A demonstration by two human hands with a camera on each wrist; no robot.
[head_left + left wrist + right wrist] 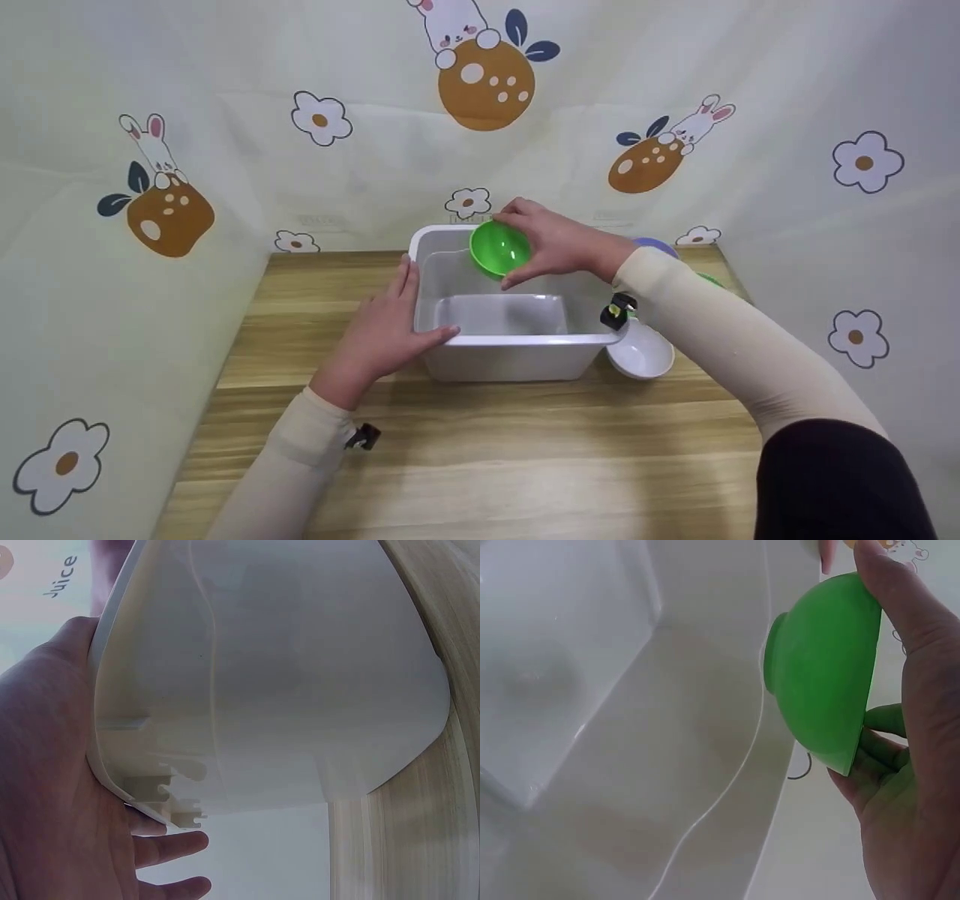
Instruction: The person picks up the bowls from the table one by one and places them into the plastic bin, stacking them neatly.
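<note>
A bright green bowl (496, 249) is tilted above the back of a white plastic basin (517, 361), below which the basin's floor shows. My right hand (559, 238) holds this bowl by its rim, thumb on one side and fingers on the other; the right wrist view shows the bowl's outer wall and foot (774, 656). At the basin's front left corner, my left hand (381, 330) rests on the rim, its thumb along the front edge and its fingers along the left side. The left wrist view shows those fingers (174, 846) straight, past the rim.
A white bowl (643, 352) stands on the wooden table (525, 457) against the basin's right side. Behind the right forearm, a blue item (657, 246) and a green edge (709, 280) are partly hidden. Printed cloth walls (375, 172) enclose the back and sides.
</note>
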